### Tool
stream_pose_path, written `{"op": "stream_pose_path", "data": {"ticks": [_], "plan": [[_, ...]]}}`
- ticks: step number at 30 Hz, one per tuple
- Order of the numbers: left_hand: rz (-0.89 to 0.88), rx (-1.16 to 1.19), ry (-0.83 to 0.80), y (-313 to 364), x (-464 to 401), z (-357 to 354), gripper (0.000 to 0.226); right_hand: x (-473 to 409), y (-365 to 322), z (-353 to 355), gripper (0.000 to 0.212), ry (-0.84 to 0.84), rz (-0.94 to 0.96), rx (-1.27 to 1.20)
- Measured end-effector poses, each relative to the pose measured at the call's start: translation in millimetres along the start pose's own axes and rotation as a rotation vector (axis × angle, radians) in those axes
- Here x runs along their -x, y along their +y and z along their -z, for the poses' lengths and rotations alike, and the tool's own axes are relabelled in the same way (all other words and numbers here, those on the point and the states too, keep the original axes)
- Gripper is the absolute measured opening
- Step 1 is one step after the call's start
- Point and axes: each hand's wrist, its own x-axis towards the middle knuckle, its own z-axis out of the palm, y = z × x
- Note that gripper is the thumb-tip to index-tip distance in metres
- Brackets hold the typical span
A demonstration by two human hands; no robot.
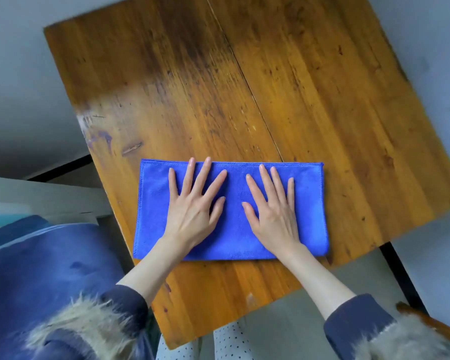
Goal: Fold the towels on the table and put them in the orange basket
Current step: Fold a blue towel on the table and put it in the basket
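1. Near the table's [296, 100] front edge lies a blue towel [231, 229], folded into a flat rectangle with stitched hems.
2. Bare wood stretches wide beyond and to either side of it.
3. Left hand [192, 211] and right hand [273, 214] press flat on it, fingers spread, gripping nothing.

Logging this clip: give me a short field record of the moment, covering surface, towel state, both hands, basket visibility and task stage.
surface: worn brown wooden table, seen from above
towel: blue microfibre towel, a flat rectangle near the table's near edge, apparently folded once
left hand: left hand flat on the towel, fingers spread, palm down
right hand: right hand flat on the towel, fingers spread, palm down
grasp: neither hand grips anything
basket: no orange basket in view
other towels: none visible on the table
stage: towel being pressed flat, not yet in a basket
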Motion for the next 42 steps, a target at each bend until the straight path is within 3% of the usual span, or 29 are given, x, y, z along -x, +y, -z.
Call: {"op": "stream_pose_path", "data": {"ticks": [8, 14, 20, 29, 32, 36, 42], "plan": [[-0.03, -0.096, -0.004, -25, -15, -13, 0.052, -1, 53, -4, 0.056, -0.007, -0.072, 0.106], [-0.062, -0.055, 0.008, -27, -38, -8, 0.053, -17, 55, -5, 0.056, 0.023, -0.106, 0.073], [0.027, 0.063, 0.198, -28, 21, -7, 0.049, 23, 46, -2, 0.055, 0.093, -0.138, 0.026], [0.13, -0.028, 0.003, -39, 52, -19, 0.051, 42, 35, 0, 0.057, -0.076, -0.242, 0.111], [0.143, 0.056, 0.032, -41, 55, -14, 0.049, 43, 1, 0, 0.057, -0.063, -0.125, 0.066], [0.332, 0.165, 0.136, -56, 68, -7, 0.052, 38, -56, -13, 0.056, -0.143, 0.157, 0.076], [0.596, 0.343, 0.199, -80, 89, -2, 0.07, 25, -92, -33, 0.055, -0.282, 0.169, 0.191]]}}
